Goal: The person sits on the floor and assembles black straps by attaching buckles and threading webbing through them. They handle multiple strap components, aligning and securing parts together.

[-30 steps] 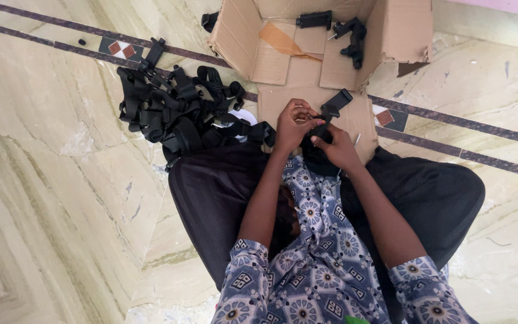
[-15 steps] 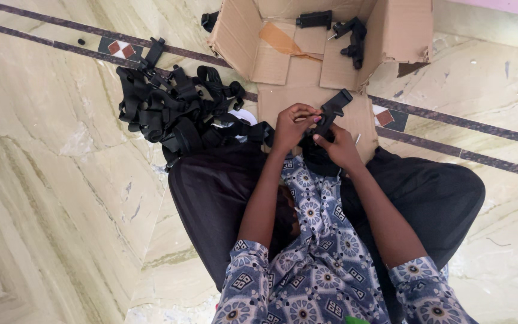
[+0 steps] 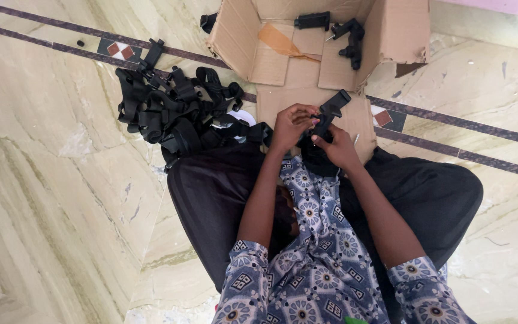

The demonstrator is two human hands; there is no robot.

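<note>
Holding a black plastic clip (image 3: 330, 113) between both hands, we see its long axis run diagonally, free end pointing up and right toward the cardboard box (image 3: 235, 36). Our left hand (image 3: 292, 125) pinches its lower left edge with fingertips pressed together; our right hand (image 3: 336, 147) clamps it from below, so most of the clip sticks out above both grips. Inside the box lie a few black clips (image 3: 352, 37). A pile of black straps (image 3: 172, 108) sits left, on the floor.
</note>
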